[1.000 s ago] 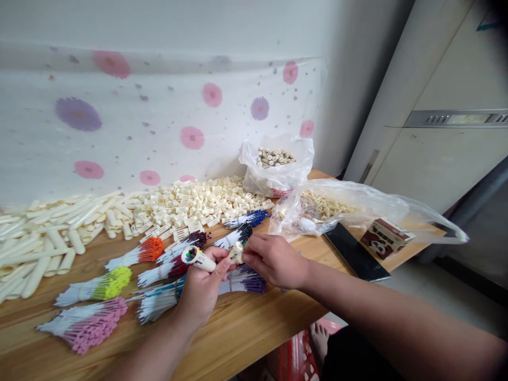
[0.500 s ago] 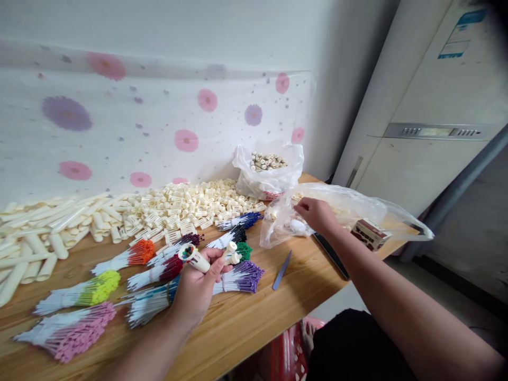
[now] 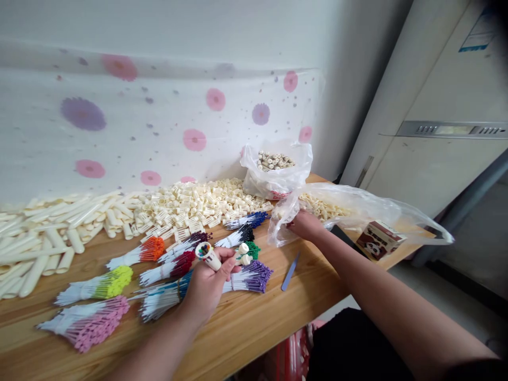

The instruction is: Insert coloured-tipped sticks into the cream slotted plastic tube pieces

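My left hand (image 3: pixel 208 286) is closed around a short cream pen barrel (image 3: pixel 208 256), whose open end shows several coloured tips inside. Small cream knobbed parts (image 3: pixel 243 255) stick out past the fingers of the same hand. My right hand (image 3: pixel 306 225) reaches into the mouth of a clear plastic bag (image 3: pixel 381 209), which holds small cream pieces (image 3: pixel 323 206). Its fingers are hidden by the bag and the hand itself. Beneath and around my left hand lie bundles of thin pen refills, among them purple (image 3: pixel 256 276), green (image 3: pixel 252 250), blue (image 3: pixel 184 286) and red (image 3: pixel 183 264).
Cream tubes (image 3: pixel 43 248) and slotted cream sleeves (image 3: pixel 198 203) are heaped along the wall. Behind the clear bag stands a white bag (image 3: pixel 257 182) of capped parts. A blue blade-like strip (image 3: pixel 290 272), a dark flat object (image 3: pixel 349 241) and a panda box (image 3: pixel 379 241) lie on the right.
My right hand has moved down into the mouth of the clear bag. My left hand keeps its hold on the pen barrel. The whole view has shifted slightly.
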Demonstrator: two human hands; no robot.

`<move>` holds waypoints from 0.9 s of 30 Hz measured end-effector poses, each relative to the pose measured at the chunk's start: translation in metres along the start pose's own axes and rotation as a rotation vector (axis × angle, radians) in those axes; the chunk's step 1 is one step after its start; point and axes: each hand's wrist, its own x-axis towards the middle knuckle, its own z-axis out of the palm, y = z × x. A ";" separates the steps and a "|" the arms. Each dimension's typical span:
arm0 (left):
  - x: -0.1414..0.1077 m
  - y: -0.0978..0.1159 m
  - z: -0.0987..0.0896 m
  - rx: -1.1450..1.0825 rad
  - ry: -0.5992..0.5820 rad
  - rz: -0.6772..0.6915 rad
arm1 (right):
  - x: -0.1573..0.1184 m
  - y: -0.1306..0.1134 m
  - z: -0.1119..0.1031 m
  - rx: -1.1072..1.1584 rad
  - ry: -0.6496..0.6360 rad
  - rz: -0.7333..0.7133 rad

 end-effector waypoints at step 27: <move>-0.007 0.004 0.002 0.030 -0.157 0.032 | -0.082 -0.099 -0.066 0.813 0.211 -0.663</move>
